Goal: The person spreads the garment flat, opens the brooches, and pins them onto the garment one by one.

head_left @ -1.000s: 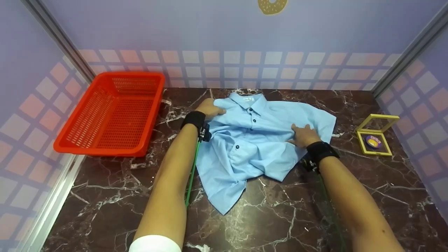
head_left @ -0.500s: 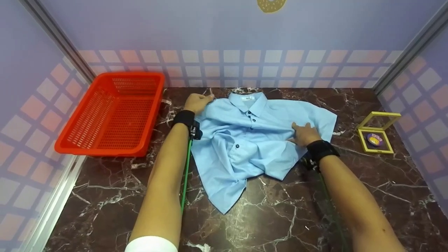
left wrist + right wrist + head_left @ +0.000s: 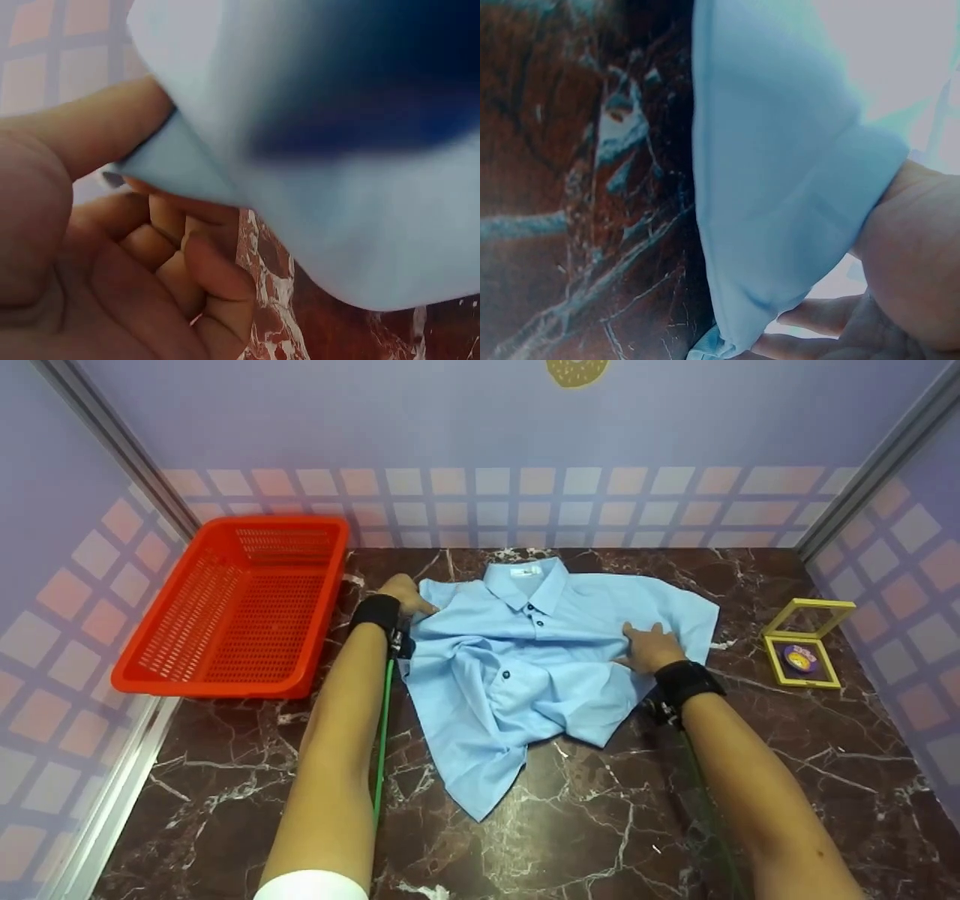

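On dark marble, shirt (image 3: 540, 652) lies collar (image 3: 529, 581) away.

No readable text anywhere; the collar label (image 3: 518, 572) on the blue shirt (image 3: 525, 660) is too small to make out.

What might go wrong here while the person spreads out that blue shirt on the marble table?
The shirt is bunched in deep creases around its middle; pulling with the left hand, which pinches the sleeve edge, may only shift the wrinkles. The right hand rests flat on the cloth, so if it slips, the whole shirt could slide toward the red basket. The small yellow box sits open near the right sleeve and might get knocked.
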Tool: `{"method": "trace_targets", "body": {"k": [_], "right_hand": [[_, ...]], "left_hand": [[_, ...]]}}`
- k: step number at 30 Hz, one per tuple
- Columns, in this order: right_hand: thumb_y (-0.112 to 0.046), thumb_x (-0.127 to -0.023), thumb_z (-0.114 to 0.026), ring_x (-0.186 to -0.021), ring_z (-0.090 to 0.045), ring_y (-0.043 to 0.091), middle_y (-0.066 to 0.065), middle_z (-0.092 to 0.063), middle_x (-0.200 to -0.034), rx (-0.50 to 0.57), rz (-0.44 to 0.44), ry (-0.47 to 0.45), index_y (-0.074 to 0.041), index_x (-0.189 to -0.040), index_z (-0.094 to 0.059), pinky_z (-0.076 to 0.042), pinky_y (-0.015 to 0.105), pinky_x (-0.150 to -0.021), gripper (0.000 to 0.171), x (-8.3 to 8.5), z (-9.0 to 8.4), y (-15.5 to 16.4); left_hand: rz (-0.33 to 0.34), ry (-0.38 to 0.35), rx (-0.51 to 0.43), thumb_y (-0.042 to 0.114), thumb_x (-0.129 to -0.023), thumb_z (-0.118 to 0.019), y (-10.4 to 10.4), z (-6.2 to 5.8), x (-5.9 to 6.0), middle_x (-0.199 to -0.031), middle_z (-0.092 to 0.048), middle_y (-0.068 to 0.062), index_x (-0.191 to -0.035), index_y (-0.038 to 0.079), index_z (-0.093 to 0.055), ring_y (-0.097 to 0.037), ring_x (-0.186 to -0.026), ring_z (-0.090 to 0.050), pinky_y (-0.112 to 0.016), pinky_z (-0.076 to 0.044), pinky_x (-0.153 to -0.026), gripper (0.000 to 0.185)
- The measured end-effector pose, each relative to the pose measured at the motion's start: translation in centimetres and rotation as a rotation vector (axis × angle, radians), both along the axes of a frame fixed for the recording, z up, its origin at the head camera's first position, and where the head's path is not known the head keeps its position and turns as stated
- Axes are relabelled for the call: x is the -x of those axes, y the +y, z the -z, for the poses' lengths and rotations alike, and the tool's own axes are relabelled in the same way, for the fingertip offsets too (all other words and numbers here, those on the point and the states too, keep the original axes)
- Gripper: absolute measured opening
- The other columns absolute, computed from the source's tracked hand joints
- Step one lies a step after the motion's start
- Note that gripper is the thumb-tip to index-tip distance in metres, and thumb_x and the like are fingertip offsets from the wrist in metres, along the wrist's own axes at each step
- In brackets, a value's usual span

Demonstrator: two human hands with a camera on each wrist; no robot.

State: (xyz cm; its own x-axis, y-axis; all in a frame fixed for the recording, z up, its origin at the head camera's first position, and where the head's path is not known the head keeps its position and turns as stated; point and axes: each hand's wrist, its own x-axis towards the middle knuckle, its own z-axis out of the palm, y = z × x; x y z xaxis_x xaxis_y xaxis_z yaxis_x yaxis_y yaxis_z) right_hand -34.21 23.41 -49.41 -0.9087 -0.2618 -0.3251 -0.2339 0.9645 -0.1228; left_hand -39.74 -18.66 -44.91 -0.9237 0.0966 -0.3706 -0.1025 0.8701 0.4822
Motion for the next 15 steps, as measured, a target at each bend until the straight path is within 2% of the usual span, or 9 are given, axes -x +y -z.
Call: {"method": "trace_targets", "body": {"k": [1,3,5,6,11,15], "right_hand": [[-0.040,-0.101,-0.058,-0.127,-0.037,0.061,0.040,-0.049,-0.135,0.001,0.001,-0.001,0.007,-0.152,-0.030,-0.035,0.067,-0.102,0.075,0.01,-0.02,0.00],[-0.040,-0.101,-0.058,-0.127,-0.038,0.061,0.040,-0.049,-0.136,0.003,0.001,-0.001,0.007,-0.153,-0.030,-0.035,0.066,-0.102,0.076,0.02,-0.07,0.01],[-0.040,-0.101,-0.058,-0.127,-0.037,0.061,0.039,-0.049,-0.136,0.000,0.002,0.000,0.007,-0.153,-0.029,-0.035,0.066,-0.103,0.076,0.03,-0.06,-0.01],[-0.040,-0.101,-0.058,-0.128,-0.037,0.061,0.039,-0.049,-0.137,0.001,0.004,0.000,0.007,-0.153,-0.029,-0.034,0.066,-0.103,0.076,0.06,-0.03,-0.01],[-0.041,-0.101,-0.058,-0.129,-0.036,0.061,0.039,-0.048,-0.137,-0.007,0.010,-0.004,0.007,-0.153,-0.029,-0.033,0.066,-0.104,0.077,0.21,0.15,0.07],[-0.041,-0.100,-0.059,-0.128,-0.037,0.060,0.038,-0.050,-0.136,-0.015,0.008,0.003,0.007,-0.152,-0.030,-0.033,0.065,-0.104,0.077,0.14,0.19,0.15]], "left_hand": [[0.001,0.001,0.009,0.031,-0.093,-0.070,-0.13,0.05,0.12,-0.097,-0.058,-0.016,-0.100,-0.007,-0.064,-0.027,-0.092,-0.055,-0.035,-0.048,-0.083,0.039],[-0.013,0.027,0.004,0.028,-0.094,-0.068,-0.39,0.18,0.33,-0.119,-0.061,-0.023,-0.120,-0.012,-0.062,-0.033,-0.111,-0.056,-0.039,-0.046,-0.098,0.048],[-0.047,0.059,-0.016,0.027,-0.095,-0.066,-0.68,0.51,0.73,-0.140,-0.054,-0.026,-0.136,-0.012,-0.054,-0.037,-0.128,-0.050,-0.043,-0.040,-0.109,0.058],[-0.068,0.079,-0.022,0.027,-0.095,-0.066,-0.78,0.71,0.91,-0.143,-0.052,-0.025,-0.138,-0.011,-0.053,-0.037,-0.132,-0.047,-0.043,-0.039,-0.110,0.059],[-0.194,0.168,-0.055,0.028,-0.095,-0.067,-1.06,0.91,0.71,-0.137,-0.060,-0.019,-0.133,-0.004,-0.062,-0.035,-0.125,-0.054,-0.046,-0.042,-0.106,0.050],[-0.276,0.209,-0.071,0.030,-0.093,-0.069,-0.94,1.01,0.53,-0.119,-0.067,-0.017,-0.119,-0.002,-0.070,-0.033,-0.109,-0.058,-0.045,-0.046,-0.099,0.041]]}}
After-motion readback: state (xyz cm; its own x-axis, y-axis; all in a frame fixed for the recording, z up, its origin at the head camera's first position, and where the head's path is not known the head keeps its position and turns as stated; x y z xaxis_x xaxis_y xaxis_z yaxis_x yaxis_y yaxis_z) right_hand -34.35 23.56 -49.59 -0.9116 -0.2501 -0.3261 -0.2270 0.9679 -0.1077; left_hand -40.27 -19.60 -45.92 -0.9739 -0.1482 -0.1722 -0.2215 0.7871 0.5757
